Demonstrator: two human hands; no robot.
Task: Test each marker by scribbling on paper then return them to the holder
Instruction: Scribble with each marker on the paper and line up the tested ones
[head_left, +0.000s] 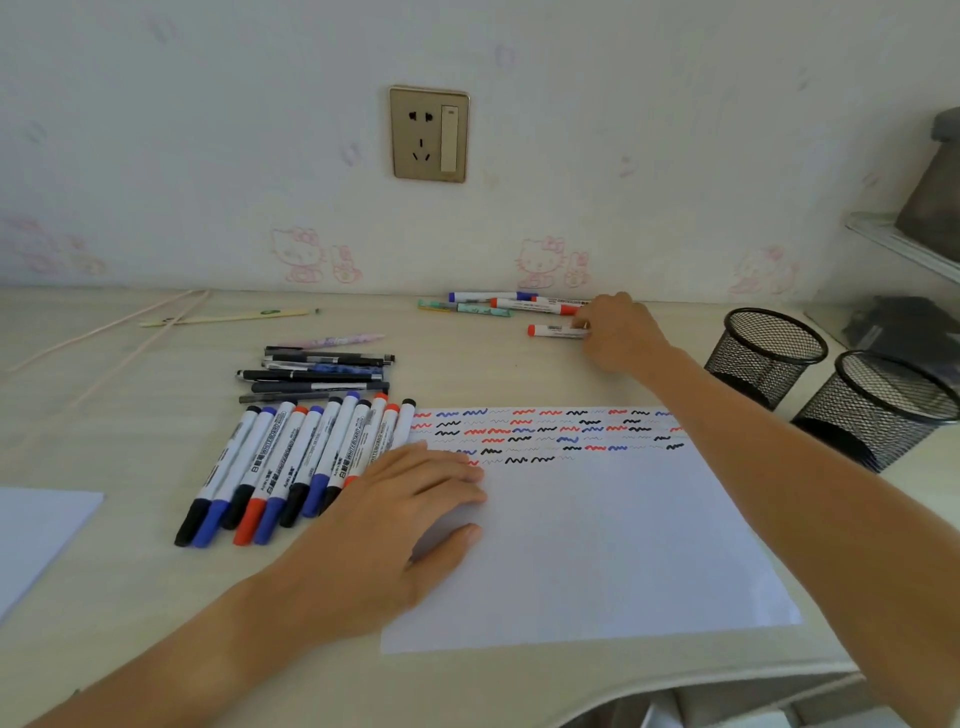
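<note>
Head view — red marker (556, 331) touching right fingers (589, 340).

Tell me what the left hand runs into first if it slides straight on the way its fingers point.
The left hand lies flat on the paper, fingers pointing right. Sliding on, it would likely meet only bare paper, then the right forearm crossing above the sheet, though its height there is unclear.

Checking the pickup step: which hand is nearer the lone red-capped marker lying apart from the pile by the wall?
Right. The right hand touches the red-capped marker at its near end. The left hand lies flat on the paper, well short of it.
</note>
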